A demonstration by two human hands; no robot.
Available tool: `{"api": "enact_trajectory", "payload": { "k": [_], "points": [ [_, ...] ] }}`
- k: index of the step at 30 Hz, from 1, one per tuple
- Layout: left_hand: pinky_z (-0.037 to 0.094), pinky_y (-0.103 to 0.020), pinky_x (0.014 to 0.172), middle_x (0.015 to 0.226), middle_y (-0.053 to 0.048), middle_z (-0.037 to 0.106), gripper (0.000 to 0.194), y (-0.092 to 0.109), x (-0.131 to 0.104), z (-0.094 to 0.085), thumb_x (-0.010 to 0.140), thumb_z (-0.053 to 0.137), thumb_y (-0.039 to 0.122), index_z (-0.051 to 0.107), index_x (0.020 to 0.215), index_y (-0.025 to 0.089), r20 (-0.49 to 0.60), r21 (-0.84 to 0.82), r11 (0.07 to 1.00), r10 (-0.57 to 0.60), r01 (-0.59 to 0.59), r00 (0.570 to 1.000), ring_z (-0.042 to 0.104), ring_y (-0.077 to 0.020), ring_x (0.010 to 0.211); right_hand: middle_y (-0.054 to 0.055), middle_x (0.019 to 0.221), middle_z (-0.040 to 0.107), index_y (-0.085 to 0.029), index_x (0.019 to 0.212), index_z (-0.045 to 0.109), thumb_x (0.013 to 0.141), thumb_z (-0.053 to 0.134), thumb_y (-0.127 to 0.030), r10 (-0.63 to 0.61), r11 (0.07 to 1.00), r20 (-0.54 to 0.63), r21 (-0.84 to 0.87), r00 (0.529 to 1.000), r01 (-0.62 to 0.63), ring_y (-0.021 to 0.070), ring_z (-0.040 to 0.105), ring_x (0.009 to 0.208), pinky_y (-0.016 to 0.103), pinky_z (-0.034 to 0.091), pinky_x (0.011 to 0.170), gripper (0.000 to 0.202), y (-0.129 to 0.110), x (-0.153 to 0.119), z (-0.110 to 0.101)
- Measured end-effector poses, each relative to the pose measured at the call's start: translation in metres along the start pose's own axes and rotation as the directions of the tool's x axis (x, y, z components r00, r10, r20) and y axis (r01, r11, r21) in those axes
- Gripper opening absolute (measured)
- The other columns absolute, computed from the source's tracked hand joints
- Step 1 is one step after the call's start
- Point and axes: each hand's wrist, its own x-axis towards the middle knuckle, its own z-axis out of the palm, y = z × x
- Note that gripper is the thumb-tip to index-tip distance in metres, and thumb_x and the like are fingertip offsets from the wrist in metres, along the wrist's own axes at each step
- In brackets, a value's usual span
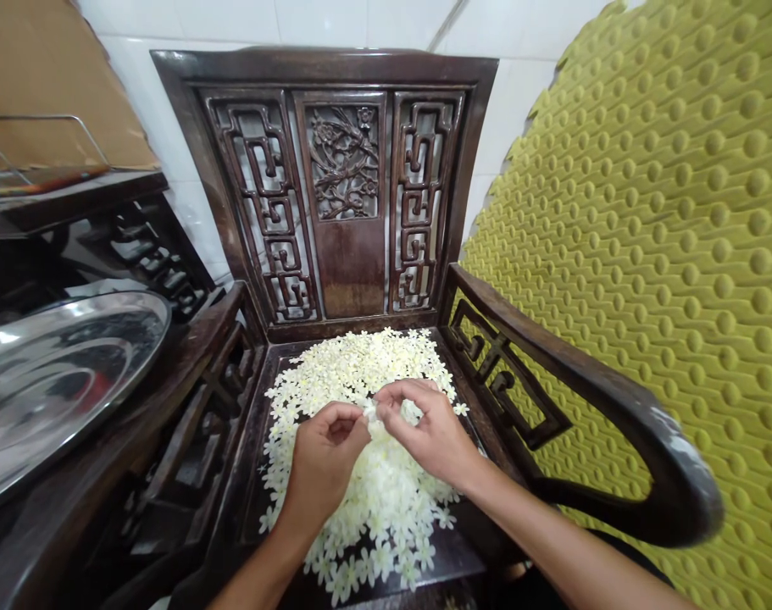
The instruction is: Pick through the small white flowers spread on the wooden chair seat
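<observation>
A heap of small white flowers with pale yellow centres (386, 517) spreads over the seat of a dark carved wooden chair (353, 263). Just above the heap, my left hand (325, 457) and my right hand (433, 432) meet fingertip to fingertip. Between them is a white flower (369, 411), pinched by thumb and forefinger from both sides. My fingers partly cover it, so its stem and exact shape cannot be made out. Both wrists come in from the lower edge, and my forearms pass over the front part of the seat.
To the left, a shiny round metal tray (124, 339) sits by the chair's left armrest (195, 356). The right armrest (589, 373) curves toward me. A yellow-green bumpy foam mat (665, 212) stands along the right side. Brown cardboard (55, 76) is at upper left.
</observation>
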Motion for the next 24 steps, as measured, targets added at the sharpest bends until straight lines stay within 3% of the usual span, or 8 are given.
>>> {"api": "enact_trajectory", "payload": {
  "k": [3, 8, 15, 20, 24],
  "points": [
    [0.051, -0.025, 0.067, 0.069, -0.001, 0.067, 0.009, 0.002, -0.001, 0.000, 0.079, 0.068, 0.023, 0.066, 0.072, 0.017, 0.026, 0.033, 0.999, 0.031, -0.032, 0.999, 0.063, -0.0162, 0.067, -0.002, 0.077, 0.070, -0.021, 0.079, 0.067, 0.085, 0.062, -0.015, -0.042, 0.999, 0.026, -0.032, 0.999, 0.043, 0.0172, 0.063, 0.078, 0.035, 0.038, 0.087, 0.011, -0.002, -0.001, 0.001],
    [0.049, -0.025, 0.063, 0.065, 0.000, 0.066, 0.010, 0.001, 0.000, -0.001, 0.076, 0.068, 0.025, 0.065, 0.071, 0.017, -0.019, 0.043, 0.999, 0.004, -0.003, 1.000, 0.063, -0.0163, 0.064, -0.002, 0.075, 0.070, -0.021, 0.076, 0.068, 0.085, 0.060, -0.014, 0.006, 1.000, -0.035, -0.029, 0.999, -0.007, 0.0177, 0.064, 0.077, 0.034, 0.039, 0.084, 0.014, 0.003, 0.003, -0.004],
    [0.049, -0.024, 0.063, 0.067, 0.000, 0.067, 0.009, -0.002, 0.001, -0.001, 0.075, 0.069, 0.024, 0.065, 0.070, 0.017, 0.005, 0.043, 0.999, 0.013, -0.013, 1.000, 0.062, -0.0158, 0.064, -0.002, 0.076, 0.069, -0.021, 0.077, 0.065, 0.083, 0.062, -0.013, -0.072, 0.995, 0.061, -0.057, 0.996, 0.076, 0.0171, 0.063, 0.078, 0.035, 0.037, 0.087, 0.011, -0.004, 0.001, -0.003],
    [0.049, -0.025, 0.062, 0.064, 0.001, 0.065, 0.007, -0.004, 0.002, -0.001, 0.075, 0.069, 0.022, 0.066, 0.071, 0.017, -0.019, 0.039, 0.999, -0.008, 0.009, 1.000, 0.063, -0.0156, 0.063, -0.002, 0.076, 0.068, -0.021, 0.076, 0.065, 0.081, 0.060, -0.010, 0.009, 1.000, 0.006, -0.019, 1.000, -0.009, 0.0172, 0.062, 0.079, 0.034, 0.039, 0.085, 0.013, -0.001, 0.004, -0.007],
    [0.050, -0.025, 0.065, 0.068, 0.000, 0.067, 0.009, -0.001, 0.000, -0.001, 0.078, 0.068, 0.023, 0.067, 0.071, 0.017, 0.021, 0.025, 1.000, 0.001, -0.002, 1.000, 0.062, -0.0155, 0.065, -0.001, 0.080, 0.069, -0.021, 0.082, 0.067, 0.085, 0.063, -0.017, -0.013, 1.000, 0.075, 0.014, 0.997, 0.012, 0.0176, 0.062, 0.080, 0.035, 0.039, 0.087, 0.007, -0.010, 0.001, -0.007]
  ]
}}
